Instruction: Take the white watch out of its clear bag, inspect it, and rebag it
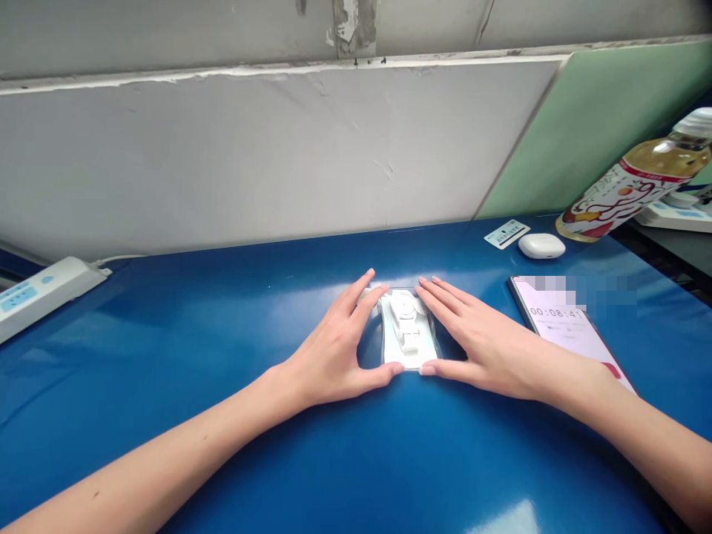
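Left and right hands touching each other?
Apart. Head view: the left hand and right hand have a gap between them, where the white packet shows.

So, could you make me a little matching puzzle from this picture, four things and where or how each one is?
Things:
1. White item in clear wrapping
2. Phone
3. Bottle
4. Small card

Places and states:
A. White cap, yellowish liquid inside
B. Lying flat, just left of a rounded white case
C. Framed by the fingers and thumbs of the left hand and right hand
D. Screen lit, showing a row of digits

Right pairs: 1-C, 2-D, 3-A, 4-B
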Tool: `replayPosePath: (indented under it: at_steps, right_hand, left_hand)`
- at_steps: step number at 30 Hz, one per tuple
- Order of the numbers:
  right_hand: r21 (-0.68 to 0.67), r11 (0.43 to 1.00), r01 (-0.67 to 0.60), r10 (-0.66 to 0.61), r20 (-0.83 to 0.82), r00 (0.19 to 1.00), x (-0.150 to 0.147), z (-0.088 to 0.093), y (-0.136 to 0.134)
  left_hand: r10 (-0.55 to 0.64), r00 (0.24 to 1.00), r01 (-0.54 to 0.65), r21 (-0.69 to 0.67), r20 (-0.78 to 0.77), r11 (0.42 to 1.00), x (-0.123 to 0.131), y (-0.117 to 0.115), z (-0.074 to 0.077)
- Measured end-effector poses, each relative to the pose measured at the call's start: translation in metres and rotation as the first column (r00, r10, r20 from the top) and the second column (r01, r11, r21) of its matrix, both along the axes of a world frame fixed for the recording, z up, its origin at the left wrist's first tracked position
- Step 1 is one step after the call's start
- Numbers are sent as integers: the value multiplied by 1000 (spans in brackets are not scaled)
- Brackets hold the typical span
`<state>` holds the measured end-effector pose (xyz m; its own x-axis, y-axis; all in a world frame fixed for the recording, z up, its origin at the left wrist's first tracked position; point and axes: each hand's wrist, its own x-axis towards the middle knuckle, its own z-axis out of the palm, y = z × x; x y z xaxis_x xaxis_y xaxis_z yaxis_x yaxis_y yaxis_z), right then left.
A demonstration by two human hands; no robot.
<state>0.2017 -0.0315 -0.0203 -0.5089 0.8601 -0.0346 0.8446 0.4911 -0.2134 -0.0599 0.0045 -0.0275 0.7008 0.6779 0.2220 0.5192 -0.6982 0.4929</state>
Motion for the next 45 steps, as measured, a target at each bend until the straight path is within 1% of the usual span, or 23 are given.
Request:
replayPosePath:
  at_steps: [4, 10, 13, 19, 22, 26, 29, 33, 38, 41, 45]
  right_hand:
    - [-38, 999, -16, 15, -30, 999, 3, 1, 2]
    - [-85, 996, 6, -10, -52, 999, 7, 5, 5]
    - [-84, 996, 23, -28, -65, 997, 7, 5, 6]
    - [-46, 998, 33, -36, -69, 997, 8, 0, 7]
    - [-48, 997, 53, -57, -77, 995, 9, -1, 8]
    - [-72, 996, 50, -57, -98, 994, 9, 2, 7]
    - [-87, 995, 40, -47, -81, 996, 9, 5, 7]
    - [-96, 994, 59, -65, -60, 996, 9, 8, 8]
    - [-95, 994, 60, -63, -39, 997, 9, 7, 8]
    - [-84, 995, 53, -59, -59, 997, 10, 5, 8]
    - [-44, 999, 15, -20, -119, 993, 11, 2, 8]
  left_hand:
    - [-54, 997, 55, 15, -56, 998, 1, 2, -1]
    - [-31, 989, 34, 21, -142, 999, 2, 6, 2]
    - [-36, 986, 41, 26, -160, 999, 1, 7, 2]
    - [-27, 988, 30, 19, -150, 999, -1, 7, 2]
    - [-24, 989, 27, 14, -146, 1000, -1, 8, 0]
    - [-17, 991, 18, 2, -132, 1000, -1, 8, -1]
    - [-14, 993, 13, -9, -119, 1000, -1, 8, -2]
    - [-1, 993, -1, -22, -120, 1000, 0, 7, -2]
    - [-1, 991, -1, -11, -135, 1000, 0, 7, -2]
    - [3, 992, -6, -21, -128, 1000, 0, 7, -2]
    - [-8, 991, 5, -19, -132, 1000, -1, 7, -1]
